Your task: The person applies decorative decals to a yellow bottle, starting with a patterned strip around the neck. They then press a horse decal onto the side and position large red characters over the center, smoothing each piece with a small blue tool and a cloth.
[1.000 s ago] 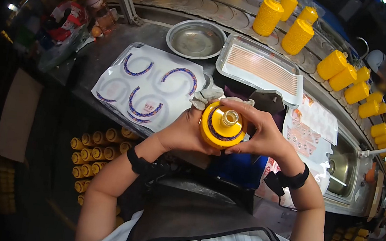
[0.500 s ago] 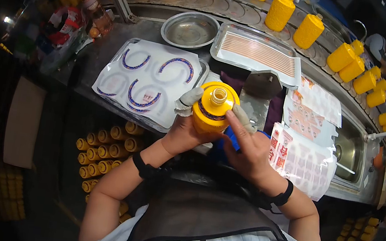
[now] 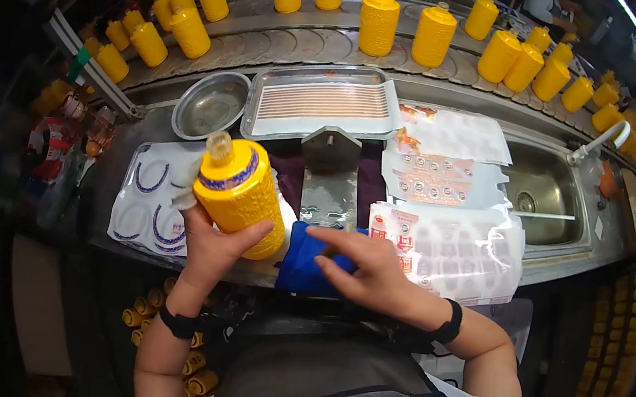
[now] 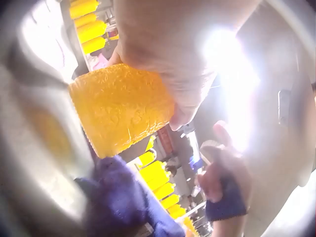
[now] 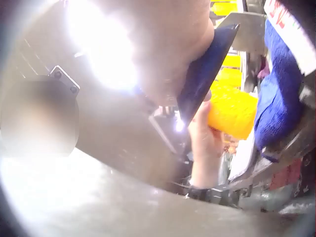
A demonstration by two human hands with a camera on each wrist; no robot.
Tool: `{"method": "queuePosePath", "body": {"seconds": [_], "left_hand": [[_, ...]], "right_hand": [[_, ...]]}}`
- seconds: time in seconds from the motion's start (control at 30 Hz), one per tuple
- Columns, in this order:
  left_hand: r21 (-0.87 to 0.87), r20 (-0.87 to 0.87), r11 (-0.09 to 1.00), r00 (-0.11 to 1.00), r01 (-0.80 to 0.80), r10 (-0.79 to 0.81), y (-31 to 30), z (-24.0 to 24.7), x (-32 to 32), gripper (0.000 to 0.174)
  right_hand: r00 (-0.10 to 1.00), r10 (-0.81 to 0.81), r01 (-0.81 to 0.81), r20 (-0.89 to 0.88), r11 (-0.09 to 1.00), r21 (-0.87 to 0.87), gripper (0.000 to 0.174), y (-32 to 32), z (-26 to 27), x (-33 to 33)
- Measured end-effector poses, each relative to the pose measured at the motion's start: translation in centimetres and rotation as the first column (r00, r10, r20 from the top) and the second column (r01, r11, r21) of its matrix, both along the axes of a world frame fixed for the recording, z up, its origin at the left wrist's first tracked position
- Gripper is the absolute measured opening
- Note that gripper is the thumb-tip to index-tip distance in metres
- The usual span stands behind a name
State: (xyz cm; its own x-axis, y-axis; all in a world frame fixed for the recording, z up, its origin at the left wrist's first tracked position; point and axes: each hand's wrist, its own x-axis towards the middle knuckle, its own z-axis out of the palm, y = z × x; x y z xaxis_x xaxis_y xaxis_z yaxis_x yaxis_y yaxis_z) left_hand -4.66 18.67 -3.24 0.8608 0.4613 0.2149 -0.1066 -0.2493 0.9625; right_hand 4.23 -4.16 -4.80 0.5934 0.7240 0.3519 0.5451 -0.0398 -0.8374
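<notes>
A yellow embossed bottle (image 3: pixel 243 197) with a bare glass neck and a blue patterned band round its shoulder tilts to the left. My left hand (image 3: pixel 210 249) grips its body, thumb across the near side and whitish covers on the fingertips. In the left wrist view the bottle's yellow side (image 4: pixel 123 108) shows below the hand. My right hand (image 3: pixel 372 273) is held over a blue cloth (image 3: pixel 311 257) at the counter's front edge, index finger reaching left and thumb apart from it. A metal stand (image 3: pixel 331 156) with an upright plate is just behind the cloth.
A sheet with curved blue strips (image 3: pixel 146 209) lies left of the bottle. Behind are a metal bowl (image 3: pixel 210 106) and a tray of striped labels (image 3: pixel 322 104). Label sheets (image 3: pixel 447 246) and a sink (image 3: pixel 541 190) occupy the right. Yellow bottles (image 3: pixel 377 23) line the conveyor.
The bottle moved left in my left hand and tipped over to the left. My right hand came off it and shifted to the blue cloth. The head view turned right.
</notes>
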Motion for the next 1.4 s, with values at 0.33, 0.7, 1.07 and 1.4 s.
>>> {"method": "queuePosePath", "body": {"seconds": [0.33, 0.7, 1.07, 1.4], "left_hand": [[-0.55, -0.281, 0.82, 0.889, 0.158, -0.361, -5.0, -0.5, 6.6, 0.089], [-0.386, -0.379, 0.904, 0.862, 0.185, -0.338, -4.1, -2.6, 8.6, 0.093], [-0.56, -0.283, 0.802, 0.861, 0.209, -0.422, -3.5, -6.3, 8.4, 0.098], [-0.613, -0.287, 0.767, 0.852, 0.188, -0.438, -3.3, -6.5, 8.6, 0.102]], "right_hand": [[0.993, 0.009, 0.032, 0.114, 0.934, -0.357, 0.113, -4.2, -1.6, 0.5], [0.985, 0.121, -0.161, -0.124, 0.901, -0.404, 0.102, -4.6, -1.8, 4.1], [0.852, -0.449, 0.523, 0.268, 0.746, -0.413, 0.034, -6.5, -8.8, 28.3], [0.961, -0.056, 0.231, 0.27, 0.695, -0.681, 0.032, 0.4, -11.6, 37.0]]}}
